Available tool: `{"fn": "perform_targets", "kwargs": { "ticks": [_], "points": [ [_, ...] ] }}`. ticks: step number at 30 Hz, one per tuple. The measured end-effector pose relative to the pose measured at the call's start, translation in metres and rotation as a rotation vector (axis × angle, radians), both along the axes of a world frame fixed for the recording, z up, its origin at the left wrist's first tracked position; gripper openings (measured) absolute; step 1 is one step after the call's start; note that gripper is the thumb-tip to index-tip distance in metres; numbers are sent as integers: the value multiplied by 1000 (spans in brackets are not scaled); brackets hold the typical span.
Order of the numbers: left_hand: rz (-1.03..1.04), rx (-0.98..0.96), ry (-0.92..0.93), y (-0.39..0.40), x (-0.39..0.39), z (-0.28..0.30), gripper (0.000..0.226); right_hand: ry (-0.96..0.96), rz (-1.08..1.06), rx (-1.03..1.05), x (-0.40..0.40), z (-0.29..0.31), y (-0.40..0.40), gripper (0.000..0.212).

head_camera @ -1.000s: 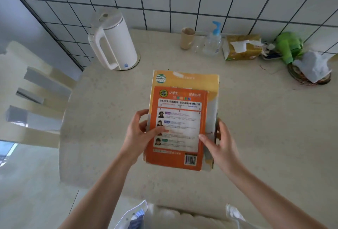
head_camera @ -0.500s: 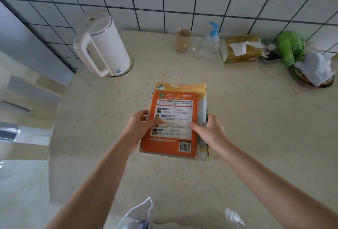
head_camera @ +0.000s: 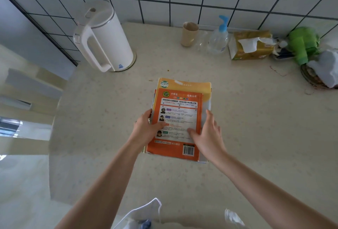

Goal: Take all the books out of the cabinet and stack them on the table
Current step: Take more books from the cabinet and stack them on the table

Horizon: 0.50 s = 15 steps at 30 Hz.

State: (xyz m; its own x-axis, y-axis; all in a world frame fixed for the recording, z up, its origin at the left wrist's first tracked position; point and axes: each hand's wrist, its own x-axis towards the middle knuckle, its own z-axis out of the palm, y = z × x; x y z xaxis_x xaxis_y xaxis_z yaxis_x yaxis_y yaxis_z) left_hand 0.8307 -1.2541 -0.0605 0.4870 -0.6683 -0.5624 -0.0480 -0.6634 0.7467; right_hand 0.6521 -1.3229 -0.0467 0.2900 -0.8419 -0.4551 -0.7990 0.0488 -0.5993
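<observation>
Your left hand [head_camera: 146,130] is reaching forward from a straight forearm, its fingers curling around the left edge of the stack of books [head_camera: 180,119] and its thumb lying on the orange back cover. The stack is lying flat mid-table [head_camera: 256,119], in front of the white kettle [head_camera: 105,40]. Your right hand [head_camera: 207,135] is spreading open, its thumb pressing the cover and its fingers lying along the stack's right edge.

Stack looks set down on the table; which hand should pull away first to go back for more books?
Right, probably. The right hand lies open, only its thumb on the orange book, while the left hand wraps the stack's left edge and can steady it.
</observation>
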Motion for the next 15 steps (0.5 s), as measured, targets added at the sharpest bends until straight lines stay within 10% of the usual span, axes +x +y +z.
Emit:
{"fn": "perform_targets", "kwargs": {
  "ticks": [15],
  "points": [
    [-164, -118, -281, 2, -24, 1, 60, -70, 49, -62, -4, -13, 14, 77]
  ]
}}
